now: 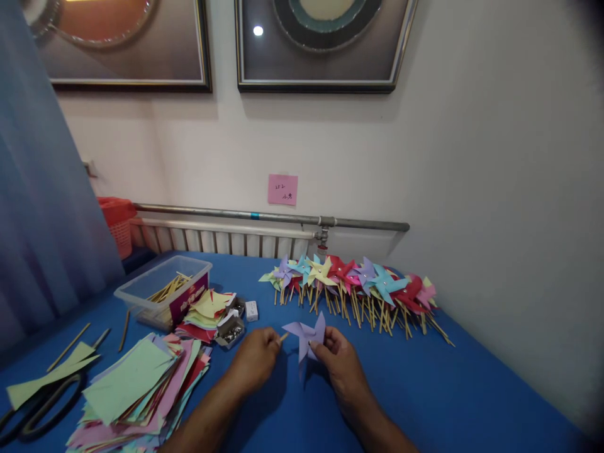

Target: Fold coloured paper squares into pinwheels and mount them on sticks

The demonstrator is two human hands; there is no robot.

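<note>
Home or small workshop, can't tell from here tbh, but it's a room doing craft-corner duty: framed pictures [321, 69], radiator [226, 227], curtain [42, 189], blue-covered table [401, 384] with cut paper [127, 377] and piled-up pinwheels [364, 274].

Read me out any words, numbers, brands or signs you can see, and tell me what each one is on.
"252": handwritten on the pink note on the wall; small handwriting below it is too unclear to read surely.
Purple label on the plastic tub: pale lettering, too blurred to read.
Small white box: faint print, too small to read.
</note>
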